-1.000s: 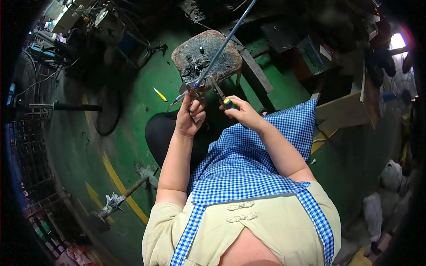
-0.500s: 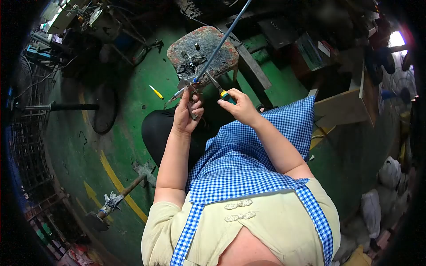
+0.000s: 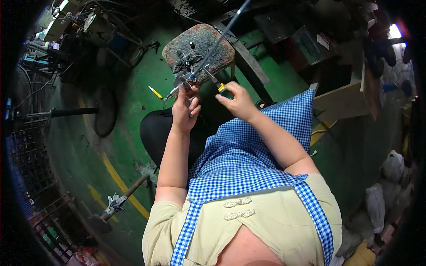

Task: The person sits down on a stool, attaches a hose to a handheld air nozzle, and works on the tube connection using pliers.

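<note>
My left hand [image 3: 184, 106] is closed around a small grey metal piece [image 3: 179, 81] with thin wire-like bits sticking out at its left; I cannot tell what kind of part it is. Pliers [image 3: 222, 88] with yellow-and-green handles are gripped in my right hand [image 3: 237, 101], their long narrow jaws pointing up and left toward the piece. A straight blue-grey line, like a cord or tube [image 3: 219, 41], slants down from the top and ends by my left fingertips. Beyond both hands stands a worn stool [image 3: 213, 48], its seat covered in dark debris and a small upright stub.
A yellow cutter-like tool [image 3: 155, 92] lies on the green floor [image 3: 133, 86] left of the stool. A long bar [image 3: 248, 62] runs behind the stool's right side. A wooden box [image 3: 346, 99] stands at right, and a rod on a stand [image 3: 126, 193] at lower left.
The view has shifted slightly, so the stool appears a little higher and farther left. Both hands keep their hold; the pliers' jaws stay near the metal piece.
</note>
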Demonstrator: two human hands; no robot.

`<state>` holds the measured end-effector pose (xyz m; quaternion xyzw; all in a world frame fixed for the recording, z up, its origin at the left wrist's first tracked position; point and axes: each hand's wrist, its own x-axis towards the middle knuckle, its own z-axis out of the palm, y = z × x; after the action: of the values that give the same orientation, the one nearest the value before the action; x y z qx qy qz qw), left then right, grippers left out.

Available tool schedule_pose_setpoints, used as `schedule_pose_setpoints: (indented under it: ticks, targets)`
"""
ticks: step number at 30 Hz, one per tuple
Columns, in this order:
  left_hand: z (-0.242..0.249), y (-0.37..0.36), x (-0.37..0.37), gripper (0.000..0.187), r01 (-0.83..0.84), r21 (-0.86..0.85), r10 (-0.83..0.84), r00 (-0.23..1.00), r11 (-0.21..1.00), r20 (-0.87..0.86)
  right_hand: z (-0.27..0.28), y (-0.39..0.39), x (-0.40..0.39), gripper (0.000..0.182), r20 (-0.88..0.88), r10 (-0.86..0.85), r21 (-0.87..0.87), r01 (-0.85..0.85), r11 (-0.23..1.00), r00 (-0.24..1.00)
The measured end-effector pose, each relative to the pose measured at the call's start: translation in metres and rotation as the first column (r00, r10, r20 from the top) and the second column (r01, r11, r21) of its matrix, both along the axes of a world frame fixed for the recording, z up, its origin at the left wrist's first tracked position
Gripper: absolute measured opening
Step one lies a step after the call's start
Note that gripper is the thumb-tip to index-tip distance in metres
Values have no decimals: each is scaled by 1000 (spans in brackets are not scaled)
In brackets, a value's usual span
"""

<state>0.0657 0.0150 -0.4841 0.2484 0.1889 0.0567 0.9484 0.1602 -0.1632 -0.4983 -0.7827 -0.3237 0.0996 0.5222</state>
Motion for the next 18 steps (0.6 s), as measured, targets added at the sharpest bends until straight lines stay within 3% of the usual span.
schedule_pose_setpoints:
  ticks: [2,3,6,12,17,18]
  targets:
    - [-3,4,-2,39,-18,-66,21,999,998,43,-7,-6,16,29,-74,-4,6,5,1000,997]
    - [-11,11,-4,39,-30,-118,40,996,993,76,-4,-12,26,30,-506,16,11,-12,1000,862]
    - [-17,18,-6,39,-17,-179,44,988,984,146,16,-24,39,30,-403,72,-98,-121,988,912]
    - [-8,12,-3,39,5,-239,37,985,971,170,-5,-19,25,31,-621,152,7,-188,982,769]
    - [-6,23,3,49,73,-191,-54,993,979,107,-8,-22,51,24,-541,126,35,-127,991,832]
    - [-7,25,5,52,69,-175,-56,995,982,79,-3,-26,60,34,-563,94,-30,-134,990,821]
